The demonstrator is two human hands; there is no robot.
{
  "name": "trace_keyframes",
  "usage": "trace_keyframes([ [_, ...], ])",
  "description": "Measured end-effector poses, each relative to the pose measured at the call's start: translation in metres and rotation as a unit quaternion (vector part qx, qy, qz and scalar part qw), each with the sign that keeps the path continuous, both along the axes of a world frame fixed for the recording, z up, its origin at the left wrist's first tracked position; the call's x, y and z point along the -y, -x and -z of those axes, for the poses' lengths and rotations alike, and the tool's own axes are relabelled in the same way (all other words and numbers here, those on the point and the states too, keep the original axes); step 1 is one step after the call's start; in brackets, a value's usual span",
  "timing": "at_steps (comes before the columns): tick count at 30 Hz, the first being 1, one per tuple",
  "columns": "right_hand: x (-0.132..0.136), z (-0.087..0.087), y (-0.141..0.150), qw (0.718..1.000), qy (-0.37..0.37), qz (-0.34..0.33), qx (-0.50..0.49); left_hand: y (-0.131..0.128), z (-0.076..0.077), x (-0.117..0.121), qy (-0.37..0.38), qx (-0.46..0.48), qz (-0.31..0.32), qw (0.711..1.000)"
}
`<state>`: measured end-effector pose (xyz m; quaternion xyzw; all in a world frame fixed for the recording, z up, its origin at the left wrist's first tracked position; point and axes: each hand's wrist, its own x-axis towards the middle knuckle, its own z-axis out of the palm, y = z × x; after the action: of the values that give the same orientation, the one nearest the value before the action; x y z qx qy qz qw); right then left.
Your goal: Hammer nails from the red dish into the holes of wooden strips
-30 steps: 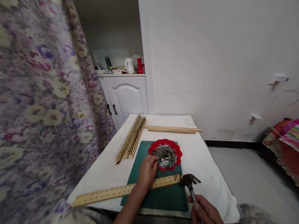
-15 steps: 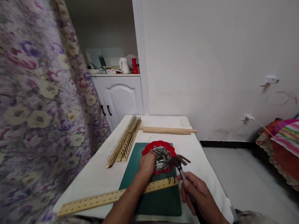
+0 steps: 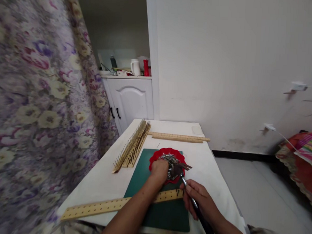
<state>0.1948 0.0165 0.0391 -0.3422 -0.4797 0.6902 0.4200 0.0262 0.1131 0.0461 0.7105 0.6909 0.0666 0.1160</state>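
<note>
My left hand [image 3: 160, 170] reaches into the red scalloped bowl [image 3: 156, 156], fingers curled down among the nails [image 3: 168, 158]; its fingertips are hidden. A claw hammer [image 3: 185, 180] is gripped in my right hand [image 3: 197, 199], its dark head hanging over the bowl's right side. In front of the bowl, a pale wooden strip [image 3: 96, 208] with rows of holes lies across the green mat [image 3: 138, 180] under my left forearm. At the strip's right end, near my right hand, a few dark nails stand upright, partly hidden.
Two wooden strips studded with upright nails [image 3: 133, 149] lie at the table's left. More wooden strips [image 3: 181, 137] lie across the far end of the white-covered table [image 3: 208, 168]. A flowered curtain [image 3: 48, 118] hangs on the left; a white cabinet [image 3: 132, 98] stands behind.
My left hand has gone from the bowl's left rim deeper into the nails. My right hand has brought the hammer up and left, from beside the strip's end to over the bowl.
</note>
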Motion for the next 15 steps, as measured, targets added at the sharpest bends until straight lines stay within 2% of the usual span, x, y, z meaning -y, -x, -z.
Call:
trace_keyframes([
  [5, 0.004, -0.007, -0.002, 1.000, 0.011, 0.016, -0.016, 0.003, 0.004, 0.003, -0.020, -0.027, -0.016, 0.999],
  [9, 0.007, -0.009, -0.008, 1.000, 0.009, 0.014, -0.021, 0.011, -0.003, 0.013, -0.053, -0.028, -0.029, 0.998],
  [13, 0.013, -0.004, -0.015, 1.000, 0.007, 0.010, -0.028, 0.021, -0.013, 0.035, -0.111, -0.012, -0.029, 0.993],
  [15, 0.015, -0.002, -0.017, 0.999, 0.008, 0.013, -0.035, 0.024, -0.011, 0.050, -0.157, 0.046, -0.023, 0.986],
])
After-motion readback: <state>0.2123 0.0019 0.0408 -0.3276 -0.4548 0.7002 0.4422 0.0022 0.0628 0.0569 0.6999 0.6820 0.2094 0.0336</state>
